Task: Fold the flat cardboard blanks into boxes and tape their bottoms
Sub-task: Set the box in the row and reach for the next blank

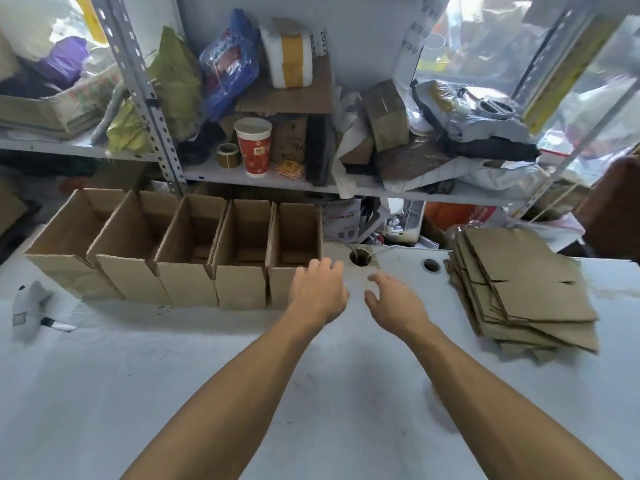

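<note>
Several folded cardboard boxes stand open-topped in a row along the back of the white table (207, 393); the rightmost box (298, 237) is nearest my hands. My left hand (320, 292) hovers at that box's right front corner, fingers relaxed, holding nothing. Just to its right, my right hand (393, 301) hangs over bare table with fingers loosely spread and empty. A stack of flat cardboard blanks (526, 289) lies at the right side of the table, apart from both hands.
A grey tape dispenser (29, 306) lies at the table's left edge. Two cable holes (360, 258) sit behind my hands. A cluttered metal shelf holds a red paper cup (254, 147), a tape roll (228, 154) and bags.
</note>
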